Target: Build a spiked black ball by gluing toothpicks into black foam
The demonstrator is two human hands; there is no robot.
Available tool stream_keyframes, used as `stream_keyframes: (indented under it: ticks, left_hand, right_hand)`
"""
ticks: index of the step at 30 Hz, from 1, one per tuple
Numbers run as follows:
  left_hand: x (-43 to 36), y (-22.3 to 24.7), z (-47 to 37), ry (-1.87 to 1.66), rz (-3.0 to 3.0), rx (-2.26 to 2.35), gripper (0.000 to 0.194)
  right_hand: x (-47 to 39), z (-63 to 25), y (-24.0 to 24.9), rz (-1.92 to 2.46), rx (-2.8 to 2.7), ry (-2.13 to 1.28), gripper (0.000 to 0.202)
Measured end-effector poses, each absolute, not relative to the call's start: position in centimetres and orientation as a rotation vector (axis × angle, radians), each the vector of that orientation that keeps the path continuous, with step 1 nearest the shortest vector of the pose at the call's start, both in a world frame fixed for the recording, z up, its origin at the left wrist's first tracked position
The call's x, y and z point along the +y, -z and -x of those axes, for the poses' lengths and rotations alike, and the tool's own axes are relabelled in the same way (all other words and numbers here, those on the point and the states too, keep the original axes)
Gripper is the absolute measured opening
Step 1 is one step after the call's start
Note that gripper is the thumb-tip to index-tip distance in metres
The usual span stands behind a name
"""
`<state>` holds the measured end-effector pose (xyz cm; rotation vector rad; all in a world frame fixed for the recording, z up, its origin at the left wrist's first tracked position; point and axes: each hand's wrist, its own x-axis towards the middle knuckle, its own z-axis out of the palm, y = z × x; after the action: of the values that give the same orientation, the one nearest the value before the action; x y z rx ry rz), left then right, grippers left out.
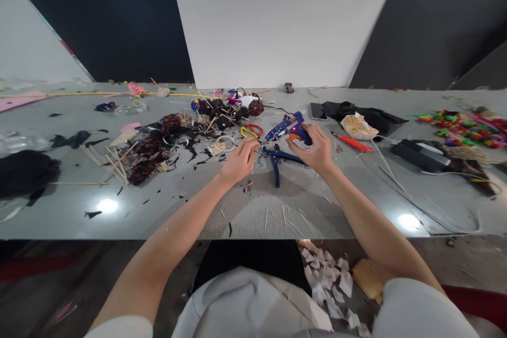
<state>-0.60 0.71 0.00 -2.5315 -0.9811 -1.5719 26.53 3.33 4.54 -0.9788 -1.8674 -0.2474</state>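
Note:
My right hand [315, 149] is wrapped round a blue glue gun [288, 128], whose tip points left toward my other hand. A small red light shows on the gun's side. My left hand [240, 159] is closed in a pinch close to the tip; what lies between its fingers is too small to make out. Blue-handled pliers [276, 163] lie on the table just below the gun. Behind my left hand are a yellow and red ring-shaped item [252, 130] and a white ring [225, 142].
Dark bundles with sticks [148, 156] and black scraps cover the table's left and middle. An orange cutter [354, 142], a phone [318, 111], a black box [420, 156] with white cables and colourful pompoms [455, 127] lie right. Loose sticks [284, 216] lie near the front edge.

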Motion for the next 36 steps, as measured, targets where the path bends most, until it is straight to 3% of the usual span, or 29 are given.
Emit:
stream_keyframes:
  ticks: [36]
  left_hand:
    - [0.46, -0.66, 0.77, 1.553, 2.425, -0.923, 0.041]
  right_hand:
    - [3.13, -26.33, -4.43, 0.959, -1.815, 0.348, 0.040]
